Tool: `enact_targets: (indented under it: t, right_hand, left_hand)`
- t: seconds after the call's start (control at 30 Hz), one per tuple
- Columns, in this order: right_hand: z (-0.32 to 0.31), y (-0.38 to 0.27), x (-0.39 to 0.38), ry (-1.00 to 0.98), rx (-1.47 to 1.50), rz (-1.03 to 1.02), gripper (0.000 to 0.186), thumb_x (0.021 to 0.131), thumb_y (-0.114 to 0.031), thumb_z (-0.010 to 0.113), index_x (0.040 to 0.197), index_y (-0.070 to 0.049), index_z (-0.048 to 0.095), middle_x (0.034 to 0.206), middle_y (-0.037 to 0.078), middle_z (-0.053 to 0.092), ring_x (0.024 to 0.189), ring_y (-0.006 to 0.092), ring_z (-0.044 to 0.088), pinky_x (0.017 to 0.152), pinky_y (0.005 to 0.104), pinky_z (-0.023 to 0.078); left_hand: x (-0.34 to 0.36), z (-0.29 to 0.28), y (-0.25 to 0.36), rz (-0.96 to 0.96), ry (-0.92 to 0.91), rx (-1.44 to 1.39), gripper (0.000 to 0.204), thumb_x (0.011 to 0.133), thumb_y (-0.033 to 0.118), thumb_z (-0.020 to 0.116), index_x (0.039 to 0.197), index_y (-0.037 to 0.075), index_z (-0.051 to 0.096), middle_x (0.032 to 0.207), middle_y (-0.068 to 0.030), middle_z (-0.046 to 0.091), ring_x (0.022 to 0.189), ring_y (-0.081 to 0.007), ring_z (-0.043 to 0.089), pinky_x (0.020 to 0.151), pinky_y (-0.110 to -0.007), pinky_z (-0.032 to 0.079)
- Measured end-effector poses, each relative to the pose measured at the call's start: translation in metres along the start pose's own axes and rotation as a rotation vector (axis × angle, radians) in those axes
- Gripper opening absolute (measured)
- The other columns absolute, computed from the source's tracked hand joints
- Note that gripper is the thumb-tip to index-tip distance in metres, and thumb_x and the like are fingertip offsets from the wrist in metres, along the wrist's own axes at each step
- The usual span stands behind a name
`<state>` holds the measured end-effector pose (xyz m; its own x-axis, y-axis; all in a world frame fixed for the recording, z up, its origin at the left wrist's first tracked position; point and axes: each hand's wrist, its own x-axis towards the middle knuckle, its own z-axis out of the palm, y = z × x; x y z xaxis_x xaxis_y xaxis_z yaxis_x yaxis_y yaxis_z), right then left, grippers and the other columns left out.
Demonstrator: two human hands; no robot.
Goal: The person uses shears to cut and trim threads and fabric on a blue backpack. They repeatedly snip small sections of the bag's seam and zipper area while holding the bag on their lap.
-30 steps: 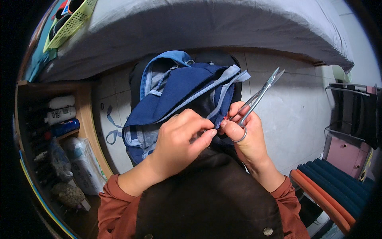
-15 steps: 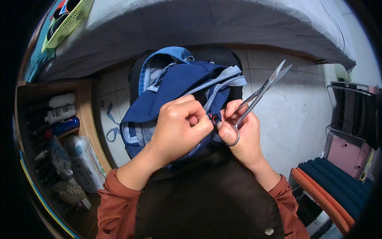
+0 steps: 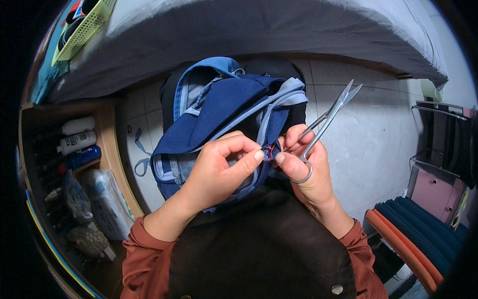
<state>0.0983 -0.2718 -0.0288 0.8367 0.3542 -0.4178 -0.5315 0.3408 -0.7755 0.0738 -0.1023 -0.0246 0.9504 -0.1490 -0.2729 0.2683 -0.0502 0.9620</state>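
Note:
A navy and light-blue backpack (image 3: 224, 107) lies across my lap, its pale zip edges hanging loose. My left hand (image 3: 219, 169) is closed, thumb and index finger pinching a dark gathered bit of its fabric, where red thread (image 3: 270, 151) shows. Opposite it, my right hand (image 3: 313, 172) holds metal scissors (image 3: 329, 114) with a handle ring around the thumb side. Their blades point up and away to the right, tips slightly apart and clear of the bag. The right fingertips also touch the threaded fabric; exactly what they pinch is too small to tell.
A grey-sheeted bed (image 3: 259, 32) stands across the far side. At the left is a wooden shelf (image 3: 112, 129) with bottles and packages. Orange and dark-green padded folds (image 3: 403, 244) and a pink drawer unit (image 3: 433, 192) stand at the right. A blue strap (image 3: 142, 144) lies on the tiled floor.
My left fingers have uncurled from a tight fist into a pinch, showing more red thread. My right hand and the scissors have shifted slightly right and down.

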Motion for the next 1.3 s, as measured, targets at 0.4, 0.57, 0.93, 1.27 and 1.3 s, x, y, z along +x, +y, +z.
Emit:
enact_targets:
  t: [0.4,0.57,0.93,1.27,1.3]
  right_hand:
    - [0.003,0.001,0.0,-0.008,-0.038,0.002,0.026,0.071,-0.002,0.062,0.09,-0.008,0.045,0.081,0.0,0.05,0.073,0.0056,0.049,0.066,0.0198,0.041]
    - [0.005,0.001,-0.003,0.021,-0.117,-0.017,0.025,0.07,-0.001,0.061,0.089,-0.007,0.045,0.079,0.0,0.05,0.071,0.0054,0.049,0.064,0.0193,0.041]
    - [-0.002,0.007,0.0,0.06,-0.04,-0.036,0.028,0.069,-0.005,0.064,0.087,-0.008,0.044,0.078,-0.001,0.046,0.07,0.0048,0.045,0.063,0.0173,0.037]
    - [0.002,0.005,-0.001,0.082,0.065,-0.005,0.029,0.068,-0.004,0.065,0.088,-0.008,0.044,0.079,-0.001,0.046,0.071,0.0052,0.045,0.063,0.0178,0.037]
    - [0.002,0.005,-0.001,0.078,0.059,-0.003,0.029,0.068,-0.004,0.065,0.088,-0.008,0.044,0.079,-0.001,0.046,0.071,0.0053,0.045,0.063,0.0178,0.037]
  left_hand:
    - [0.004,-0.009,0.017,0.518,0.003,0.685,0.017,0.065,0.009,0.07,0.079,0.006,0.061,0.075,-0.0074,0.053,0.068,-0.0226,0.054,0.061,-0.03,0.041]
    - [0.005,-0.004,0.025,0.415,-0.069,0.788,0.016,0.067,0.01,0.068,0.077,0.006,0.057,0.074,-0.0075,0.051,0.068,-0.0244,0.052,0.064,-0.031,0.041]
    - [0.007,0.005,-0.014,0.319,0.037,0.262,0.013,0.07,0.007,0.068,0.074,0.003,0.056,0.076,-0.0077,0.052,0.067,-0.0188,0.051,0.061,-0.027,0.042]
    - [0.008,0.011,-0.027,0.756,0.251,0.528,0.015,0.069,0.007,0.067,0.077,0.005,0.054,0.073,-0.0074,0.051,0.061,-0.0217,0.052,0.056,-0.03,0.043]
    - [0.007,0.011,-0.028,0.739,0.24,0.502,0.015,0.07,0.007,0.067,0.077,0.004,0.054,0.073,-0.0076,0.051,0.061,-0.0216,0.052,0.056,-0.03,0.043]
